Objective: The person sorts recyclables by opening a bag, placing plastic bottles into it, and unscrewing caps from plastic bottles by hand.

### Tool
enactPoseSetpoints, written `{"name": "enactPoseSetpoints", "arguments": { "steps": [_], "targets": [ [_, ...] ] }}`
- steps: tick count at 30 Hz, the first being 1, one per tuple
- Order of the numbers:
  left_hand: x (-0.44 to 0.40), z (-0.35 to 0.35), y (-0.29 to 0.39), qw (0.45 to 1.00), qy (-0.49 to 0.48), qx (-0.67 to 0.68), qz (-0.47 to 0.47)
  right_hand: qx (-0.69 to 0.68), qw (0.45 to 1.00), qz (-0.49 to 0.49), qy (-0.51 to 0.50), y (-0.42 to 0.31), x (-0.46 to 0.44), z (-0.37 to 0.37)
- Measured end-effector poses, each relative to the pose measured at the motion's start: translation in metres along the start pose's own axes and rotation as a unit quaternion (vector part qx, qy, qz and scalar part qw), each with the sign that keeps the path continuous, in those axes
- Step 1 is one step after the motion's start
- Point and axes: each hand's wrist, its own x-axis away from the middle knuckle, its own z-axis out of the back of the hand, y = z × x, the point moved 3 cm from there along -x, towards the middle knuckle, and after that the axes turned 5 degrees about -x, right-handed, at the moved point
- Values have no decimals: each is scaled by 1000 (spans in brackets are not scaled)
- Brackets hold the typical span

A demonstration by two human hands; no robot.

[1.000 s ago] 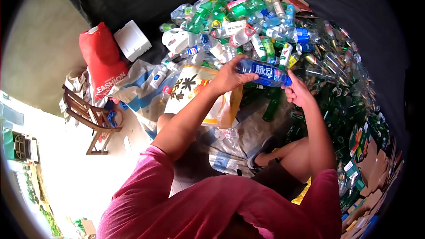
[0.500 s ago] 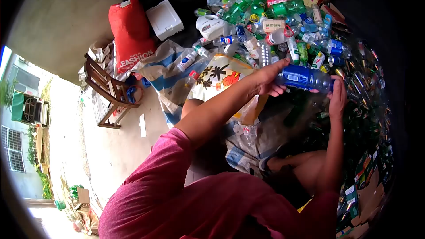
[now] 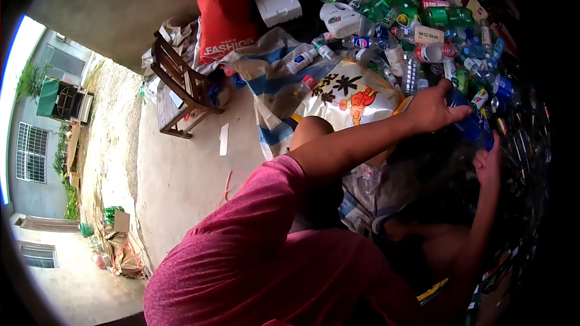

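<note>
Evidently mid-handling, a blue bottle (image 3: 473,127) stretches between left hand (image 3: 436,109) and right hand (image 3: 489,162) — gripped at either end — near heaped bottles (image 3: 447,17). The next move likely calls for a steady hold.

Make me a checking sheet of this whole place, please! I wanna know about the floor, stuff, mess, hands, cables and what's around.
Surface: pale floor, partly covered by a striped sheet.
Job's things: one blue bottle, between the two hands.
Clutter: heaped bottles, a white jug and a printed sack; the right side is too dark to check well.
Hands: left hand grips the blue bottle; right hand is at its lower end, grip unclear.
Cables: a thin pinkish loop on the floor, maybe string.
Surroundings: wooden chair, red bag, white box.
</note>
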Motion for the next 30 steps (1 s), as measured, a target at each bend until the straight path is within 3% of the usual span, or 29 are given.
{"name": "enactPoseSetpoints", "arguments": {
  "steps": [2, 4, 9, 11, 13, 15, 17, 18, 19, 20, 23, 26, 28, 30],
  "targets": [
    [6, 2, 3, 999, 9, -37, 1, 7, 997, -64, 50, -3, 8, -5],
    [11, 1, 11, 991, 12, -133, -28, 10, 997, -65, 36, -2, 8, -2],
    [7, 2, 8, 989, 0, -143, -42, -21, 998, -28, -54, 6, -11, 3],
    [3, -6, -12, 997, -14, -53, 47, 2, 1000, -16, -17, 2, -20, 5],
    [5, -10, -30, 991, -40, -104, 77, 57, 997, 9, 51, -2, -36, 17],
    [4, -16, -63, 947, -109, -274, 129, 157, 978, 74, 118, -6, -59, 43],
    [9, -23, -81, 855, -284, -423, 101, 323, 914, 183, 162, 0, -87, 65],
    [18, -20, -85, 815, -313, -472, 122, 391, 887, 187, 160, 2, -92, 70],
    [24, -21, -98, 812, -287, -488, 140, 458, 853, 193, 159, 5, -96, 75],
    [29, -22, -111, 808, -259, -505, 160, 497, 845, 139, 145, 11, -89, 69],
    [33, -22, -121, 812, -186, -505, 226, 473, 870, 104, 89, 18, -63, 47],
    [32, -15, -130, 808, -128, -527, 228, 469, 880, 66, 42, 24, -62, 36],
    [30, -11, -148, 815, -121, -513, 241, 446, 893, 66, 7, 24, -54, 24],
    [30, -8, -172, 795, -155, -491, 321, 422, 903, 65, -39, 29, -50, 12]
  ]
}}
